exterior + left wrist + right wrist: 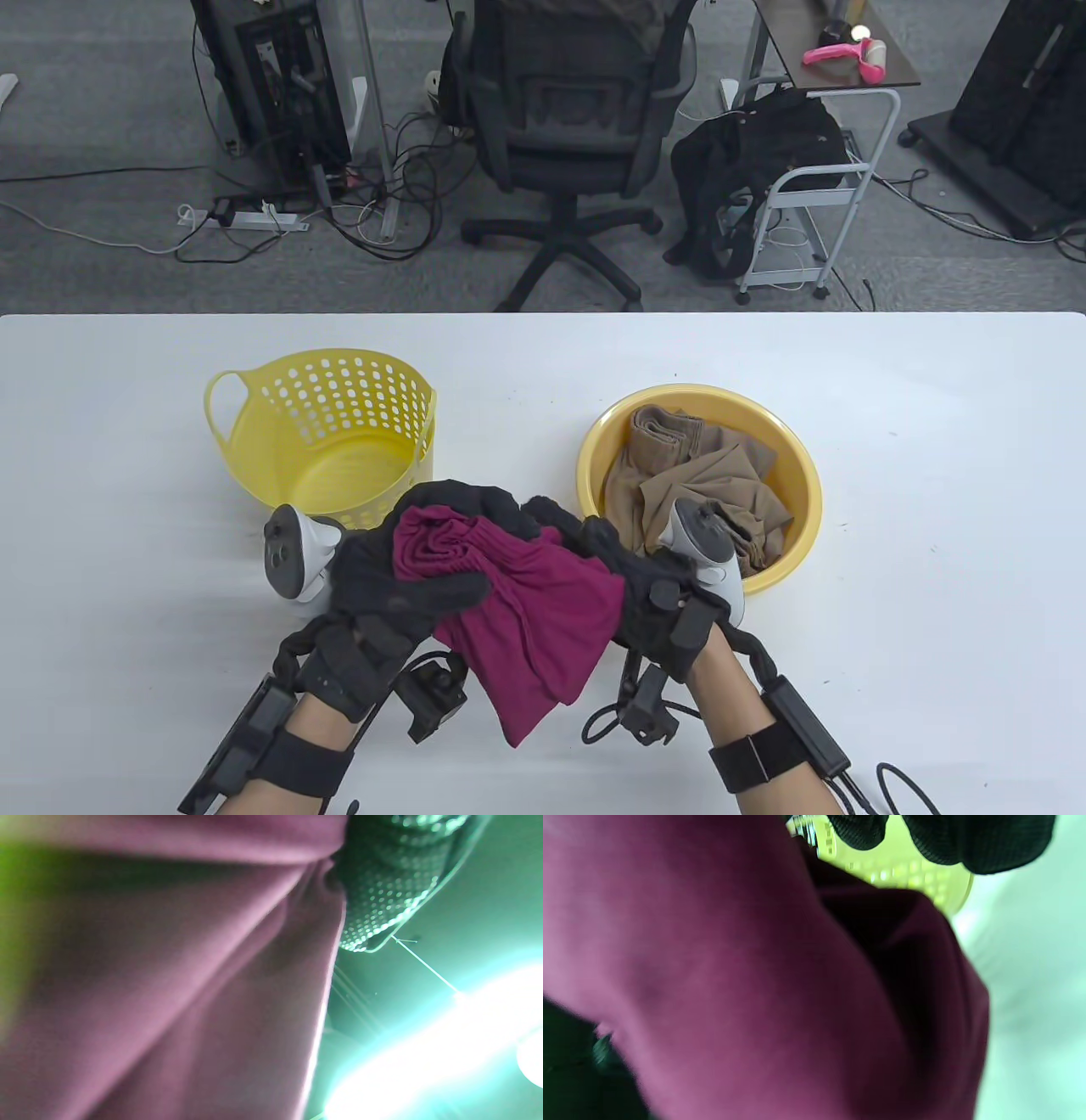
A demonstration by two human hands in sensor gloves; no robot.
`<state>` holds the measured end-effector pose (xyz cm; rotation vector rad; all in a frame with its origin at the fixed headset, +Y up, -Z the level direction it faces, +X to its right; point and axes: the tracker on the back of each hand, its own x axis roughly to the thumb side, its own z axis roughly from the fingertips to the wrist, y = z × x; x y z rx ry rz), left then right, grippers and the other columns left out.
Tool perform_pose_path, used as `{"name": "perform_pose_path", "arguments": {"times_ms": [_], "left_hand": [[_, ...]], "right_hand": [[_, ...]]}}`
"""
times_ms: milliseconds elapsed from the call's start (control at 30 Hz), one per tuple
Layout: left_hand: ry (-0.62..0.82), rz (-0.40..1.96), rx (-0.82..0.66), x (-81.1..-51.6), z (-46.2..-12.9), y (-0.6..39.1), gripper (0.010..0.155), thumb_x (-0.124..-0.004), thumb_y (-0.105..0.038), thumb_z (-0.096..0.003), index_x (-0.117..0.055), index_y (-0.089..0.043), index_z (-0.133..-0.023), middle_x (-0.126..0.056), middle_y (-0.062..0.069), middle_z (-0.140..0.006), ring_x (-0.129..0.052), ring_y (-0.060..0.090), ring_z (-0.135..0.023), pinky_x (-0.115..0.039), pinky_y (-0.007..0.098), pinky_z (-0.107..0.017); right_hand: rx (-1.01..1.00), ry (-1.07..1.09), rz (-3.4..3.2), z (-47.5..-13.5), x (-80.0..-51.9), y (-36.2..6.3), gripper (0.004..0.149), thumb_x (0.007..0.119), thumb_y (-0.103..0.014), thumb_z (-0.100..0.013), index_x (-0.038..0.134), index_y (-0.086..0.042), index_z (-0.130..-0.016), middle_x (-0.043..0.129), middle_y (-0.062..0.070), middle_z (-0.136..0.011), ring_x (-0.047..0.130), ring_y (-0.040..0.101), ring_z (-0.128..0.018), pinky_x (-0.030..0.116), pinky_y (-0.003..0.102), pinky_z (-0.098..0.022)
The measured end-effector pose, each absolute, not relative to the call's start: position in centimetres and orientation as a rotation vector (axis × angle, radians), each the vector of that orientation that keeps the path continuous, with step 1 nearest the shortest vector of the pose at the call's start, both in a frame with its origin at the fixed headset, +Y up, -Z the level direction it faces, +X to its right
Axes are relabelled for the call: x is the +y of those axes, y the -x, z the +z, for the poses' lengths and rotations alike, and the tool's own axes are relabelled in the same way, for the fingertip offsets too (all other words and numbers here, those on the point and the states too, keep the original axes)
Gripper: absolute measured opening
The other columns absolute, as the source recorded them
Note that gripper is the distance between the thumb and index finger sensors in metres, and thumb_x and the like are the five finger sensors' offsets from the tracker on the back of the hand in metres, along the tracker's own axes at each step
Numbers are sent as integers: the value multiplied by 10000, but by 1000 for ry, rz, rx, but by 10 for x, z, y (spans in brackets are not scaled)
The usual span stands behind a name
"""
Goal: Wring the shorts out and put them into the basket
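Magenta shorts hang bunched above the table's front middle, held between both gloved hands. My left hand wraps its fingers and thumb round the left end of the bundle. My right hand grips the right end from behind. The loose cloth droops toward the table edge. A perforated yellow basket stands just behind my left hand, with nothing visible inside. Both wrist views are filled by blurred magenta shorts; the right wrist view also shows gloved fingertips and a bit of the basket.
A round yellow basin at the right holds a crumpled tan garment. The white table carries all this. Beyond its far edge stand an office chair, a cart and cables.
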<state>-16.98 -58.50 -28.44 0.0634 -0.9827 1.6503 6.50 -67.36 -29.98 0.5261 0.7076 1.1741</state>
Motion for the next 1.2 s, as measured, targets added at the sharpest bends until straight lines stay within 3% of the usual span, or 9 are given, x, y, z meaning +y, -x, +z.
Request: {"name": "perform_pose_path", "arguments": {"times_ms": [267, 400, 767, 1200], "left_hand": [[-64, 1602, -953, -591, -291, 167, 700, -1029, -420, -447, -610, -312, -997, -787, 94, -1053, -943, 389, -908, -738, 631, -655], [-66, 1567, -939, -592, -292, 165, 702, -1030, -416, -449, -605, -318, -998, -774, 97, -1065, -930, 397, -922, -725, 629, -664], [-57, 1505, -928, -591, -290, 162, 703, -1027, -416, -449, -601, -323, -1001, -752, 108, -1087, -893, 417, -956, -694, 636, -678], [-62, 1354, -928, -586, -284, 158, 706, -1017, -427, -452, -589, -335, -1005, -714, 114, -1111, -832, 436, -988, -652, 658, -689]], "right_hand": [[913, -738, 991, -288, -678, -46, 1242, 658, -894, -457, -66, -77, -1047, 156, 410, -1104, 521, 779, -893, 746, 703, -564], [920, -762, 969, -287, -678, -44, 1290, 735, -864, -450, -89, -56, -1026, 157, 417, -1090, 621, 720, -886, 785, 615, -566], [895, -764, 1074, -289, -680, -49, 1271, 824, -804, -426, 124, 23, -1089, 439, 338, -1074, 830, 477, -773, 821, 414, -524], [866, -740, 1189, -289, -676, -61, 1152, 888, -742, -412, 343, 28, -1075, 681, 249, -954, 906, 359, -667, 840, 328, -445]]}}
